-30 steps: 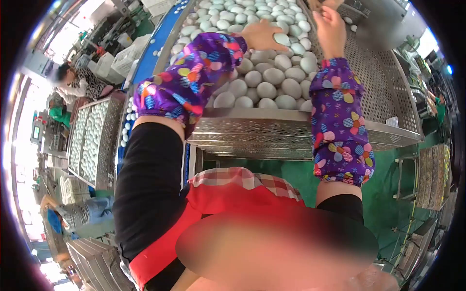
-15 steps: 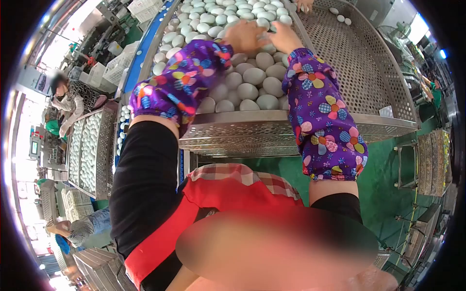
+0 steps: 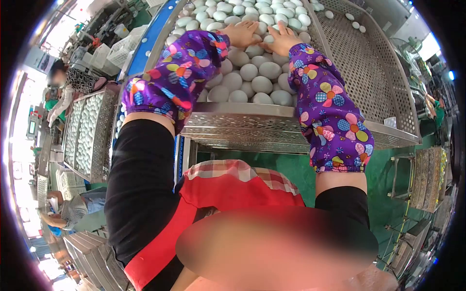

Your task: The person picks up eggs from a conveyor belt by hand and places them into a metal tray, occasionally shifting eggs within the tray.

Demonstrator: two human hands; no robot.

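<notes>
A metal tray with perforated walls [image 3: 242, 108] is full of pale white and greenish eggs [image 3: 262, 85]. Over the eggs in its middle, my left hand [image 3: 241, 35] lies with fingers stretched toward the right, touching the tops of some. Close beside it, my right hand [image 3: 281, 40] rests on the eggs too, its fingers spread and pointing up and to the left. The fingertips of both hands are near each other. Neither hand appears to hold an egg. Patterned purple sleeves cover both forearms.
At right stands a perforated metal tray [image 3: 369, 72] with a few eggs [image 3: 356, 24] at its far end. A blue conveyor [image 3: 143, 51] runs along the left. Farther left are another egg-filled tray [image 3: 92, 136], white crates [image 3: 119, 56] and a seated person [image 3: 63, 92].
My hands have shifted slightly over the eggs, and their fingers are now flatter and more spread. The view has tilted a little. Another person's hand at the top right is gone from view.
</notes>
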